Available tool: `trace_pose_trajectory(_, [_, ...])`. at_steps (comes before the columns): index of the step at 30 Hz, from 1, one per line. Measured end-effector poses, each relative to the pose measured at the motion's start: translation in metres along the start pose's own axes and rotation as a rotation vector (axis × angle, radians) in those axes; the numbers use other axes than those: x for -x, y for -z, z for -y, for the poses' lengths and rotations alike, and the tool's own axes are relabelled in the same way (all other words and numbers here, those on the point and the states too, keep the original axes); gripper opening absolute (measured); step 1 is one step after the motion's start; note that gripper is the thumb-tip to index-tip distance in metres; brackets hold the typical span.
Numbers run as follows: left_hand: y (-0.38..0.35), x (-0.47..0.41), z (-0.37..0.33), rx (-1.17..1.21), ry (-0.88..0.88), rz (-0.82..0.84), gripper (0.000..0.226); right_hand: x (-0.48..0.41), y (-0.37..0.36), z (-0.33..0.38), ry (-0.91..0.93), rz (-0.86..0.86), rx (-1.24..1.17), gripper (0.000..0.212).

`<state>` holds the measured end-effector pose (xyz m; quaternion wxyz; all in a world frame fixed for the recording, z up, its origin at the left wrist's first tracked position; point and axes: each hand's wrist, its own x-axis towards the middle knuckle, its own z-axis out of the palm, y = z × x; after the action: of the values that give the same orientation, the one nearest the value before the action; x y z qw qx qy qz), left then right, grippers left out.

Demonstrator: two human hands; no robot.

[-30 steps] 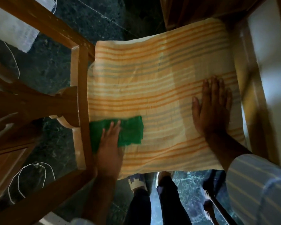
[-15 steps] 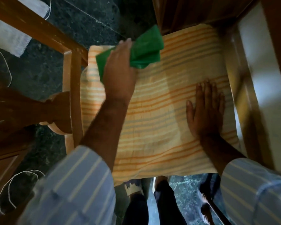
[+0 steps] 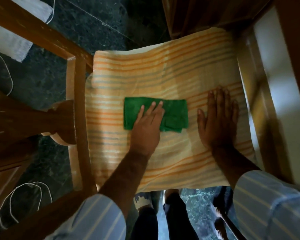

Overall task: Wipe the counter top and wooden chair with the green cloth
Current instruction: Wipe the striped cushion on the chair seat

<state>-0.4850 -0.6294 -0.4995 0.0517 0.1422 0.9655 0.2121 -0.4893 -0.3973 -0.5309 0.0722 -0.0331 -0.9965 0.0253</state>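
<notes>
The wooden chair (image 3: 76, 94) is seen from above, its seat covered by a striped orange and cream cushion (image 3: 163, 75). A folded green cloth (image 3: 175, 113) lies flat on the middle of the cushion. My left hand (image 3: 147, 127) presses down on the cloth's left half, fingers spread over it. Flat on the cushion's right side rests my right hand (image 3: 216, 120), palm down, just right of the cloth and not touching it. No counter top is in view.
A second wooden chair frame (image 3: 24, 32) crosses the upper left, with a white fabric (image 3: 12, 40) and a white cord (image 3: 24, 196) on the dark stone floor (image 3: 87, 23). A pale wall or panel (image 3: 280, 84) runs along the right. My feet (image 3: 145, 203) stand below the seat.
My left hand has pulled the green cloth back from the cushion's far left corner to its middle, where it lies flat. My right hand has stayed in place.
</notes>
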Motion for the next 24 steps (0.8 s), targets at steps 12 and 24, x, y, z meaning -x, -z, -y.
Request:
trace_pose_trajectory(12, [0.058,-0.007,0.030,0.092,0.018,0.023,0.061,-0.039,0.053,0.047,-0.068,0.199,-0.488,0.046])
trace_pose_trajectory(24, [0.081,-0.033,0.047,0.631,0.570,0.239,0.025,-0.065,0.077,0.067,-0.305,0.745,-0.807,0.026])
